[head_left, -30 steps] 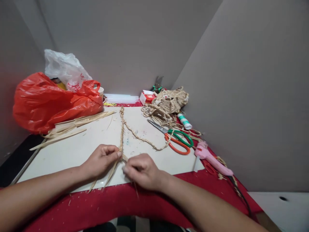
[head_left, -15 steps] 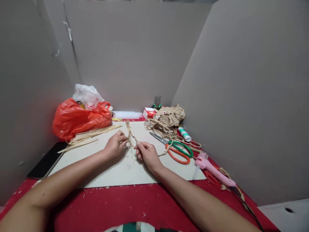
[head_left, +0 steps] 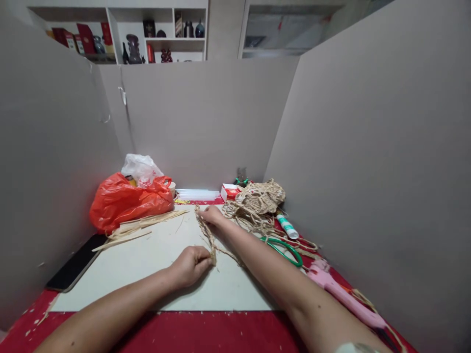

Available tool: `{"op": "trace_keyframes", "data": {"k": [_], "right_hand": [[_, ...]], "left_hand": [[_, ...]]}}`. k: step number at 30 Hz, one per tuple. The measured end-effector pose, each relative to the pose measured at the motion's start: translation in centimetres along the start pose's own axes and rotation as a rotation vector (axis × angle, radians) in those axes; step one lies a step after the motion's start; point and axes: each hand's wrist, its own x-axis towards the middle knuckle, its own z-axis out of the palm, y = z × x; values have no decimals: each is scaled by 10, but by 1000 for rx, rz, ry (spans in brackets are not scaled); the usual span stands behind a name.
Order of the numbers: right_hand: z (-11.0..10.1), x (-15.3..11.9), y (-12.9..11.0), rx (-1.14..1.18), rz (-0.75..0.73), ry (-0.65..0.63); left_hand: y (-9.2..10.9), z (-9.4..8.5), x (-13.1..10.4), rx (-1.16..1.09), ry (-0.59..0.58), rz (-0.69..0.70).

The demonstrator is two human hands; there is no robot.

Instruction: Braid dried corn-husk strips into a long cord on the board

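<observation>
In the head view, the left hand (head_left: 191,265) is nearly closed, thumb and bent forefinger pinching the near end of a straw-coloured braid (head_left: 206,231). The right hand (head_left: 212,215) reaches farther out, its fingers bent and touching the braid at the far end; how tightly they close on it cannot be told. The braid lies between the 2 hands, slanting over the middle of a pale board (head_left: 217,289), and a thinner cord (head_left: 230,254) runs from beside it to the right, passing out of sight behind the right forearm.

The board lies on a red table (head_left: 206,331) dotted with pale scraps. Flat strips (head_left: 143,224) of the same straw colour lie on the left of the board, in front of a red bag (head_left: 128,203). A white bag (head_left: 142,167) stands up behind that, with a cup (head_left: 172,189) just beside the red bag. A dark phone (head_left: 77,264) lies at the board's left edge.

Along the back are clear sticks (head_left: 197,194), a red and white box (head_left: 230,191) and green-gripped pliers (head_left: 242,177). To the right come a rope pile (head_left: 261,196), a green and white tube (head_left: 287,227), scissors (head_left: 299,261) showing only 1 green handle past the forearm, and a pink glue gun (head_left: 346,299). Grey panels (head_left: 195,122) enclose the table, with shelves (head_left: 127,22) beyond.
</observation>
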Motion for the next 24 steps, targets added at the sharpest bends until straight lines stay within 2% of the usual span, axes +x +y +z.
{"op": "trace_keyframes", "data": {"k": [4, 7, 10, 13, 15, 20, 24], "right_hand": [[22, 22, -11, 23, -40, 82], [19, 40, -28, 168, -96, 178], [7, 52, -45, 384, -179, 249], [-5, 55, -56, 623, -214, 263], [-14, 53, -60, 784, -207, 259], [-35, 48, -62, 1133, -158, 258], [-54, 44, -64, 1317, -159, 265]], "left_hand": [[-2, -4, 2, -178, 26, -137], [-11, -7, 7, -399, 81, -321], [-22, -15, 12, -649, 223, -470], [-28, -24, 17, -776, 347, -496], [-28, -28, 18, -797, 373, -498], [-23, -26, 17, -797, 331, -531], [-21, -22, 13, -722, 303, -537]]}}
